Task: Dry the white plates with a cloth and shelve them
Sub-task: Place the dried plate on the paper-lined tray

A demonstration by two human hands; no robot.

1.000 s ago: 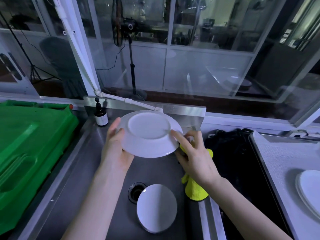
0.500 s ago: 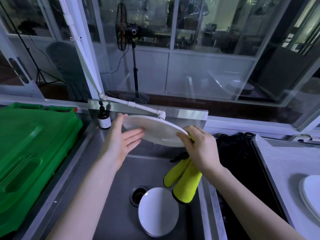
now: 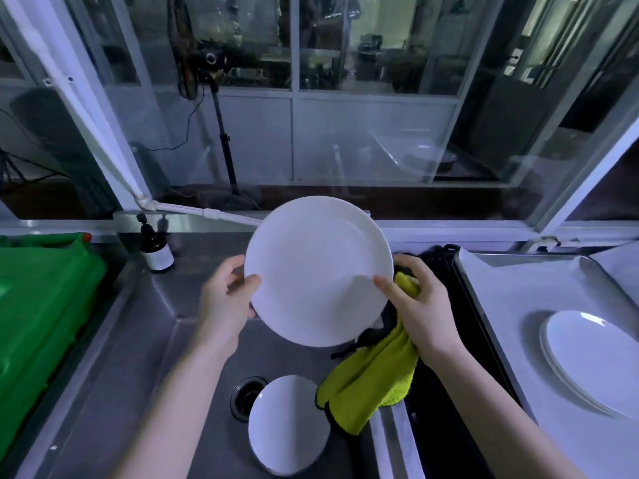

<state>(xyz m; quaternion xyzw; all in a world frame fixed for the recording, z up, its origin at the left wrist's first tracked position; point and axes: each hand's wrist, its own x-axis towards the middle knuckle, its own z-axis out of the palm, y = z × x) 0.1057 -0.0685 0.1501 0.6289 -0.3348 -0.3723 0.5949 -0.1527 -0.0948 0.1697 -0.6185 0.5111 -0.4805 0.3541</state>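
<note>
The left grip (image 3: 224, 302) clasps the near-left rim of a white plate (image 3: 318, 271), thumb on its face and fingers behind. The right grip (image 3: 422, 305) pinches the opposite rim, a yellow-green cloth (image 3: 373, 385) bunched against the plate's back and hanging below the wrist. The plate is held in the air above the steel sink (image 3: 138, 340), tilted toward the camera.

A second ago it showed its foot ring and half a second ago it was edge-on. Now its eating face is turned up, so the person has flipped it. The underside is probably wiped and the face is next, with shelving yet to come.

In the sink, a second white plate (image 3: 288, 425) lies beside the drain (image 3: 243, 397), partly covering it and apparently awaiting the cloth. On the desk (image 3: 518, 305) to the right sits a stack of white plates (image 3: 594, 361), well apart from the one in hand. A brown pump bottle (image 3: 157, 252) stands at the sink's back corner. A green plastic crate (image 3: 41, 305) fills the left side; whether it holds anything cannot be told.
</note>
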